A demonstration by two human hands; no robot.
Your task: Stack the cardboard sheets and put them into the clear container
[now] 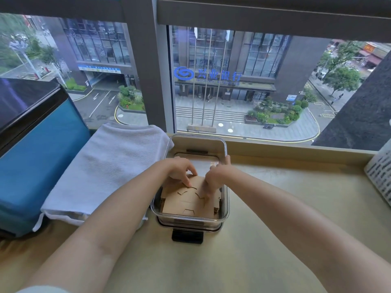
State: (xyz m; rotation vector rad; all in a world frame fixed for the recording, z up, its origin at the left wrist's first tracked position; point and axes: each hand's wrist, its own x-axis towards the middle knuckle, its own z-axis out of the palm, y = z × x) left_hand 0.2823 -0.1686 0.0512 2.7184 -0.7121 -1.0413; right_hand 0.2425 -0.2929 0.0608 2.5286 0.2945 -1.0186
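Observation:
A stack of brown cardboard sheets (pixel 186 203) with small cut slots lies inside the clear container (pixel 191 220) on the beige sill, tilted with its far edge higher. My left hand (pixel 179 169) presses fingertips on the stack's far left part. My right hand (pixel 215 178) grips the far right part, its fingers curled over the sheets. Both hands reach down into the container from above. The container's lid with a black latch (pixel 187 236) sits beneath it.
A folded white towel (pixel 105 168) lies just left of the container. A blue case (pixel 36 159) with a dark lid stands at far left. A white perforated holder (pixel 379 176) is at the right edge. The window glass (pixel 243 85) rises behind the sill.

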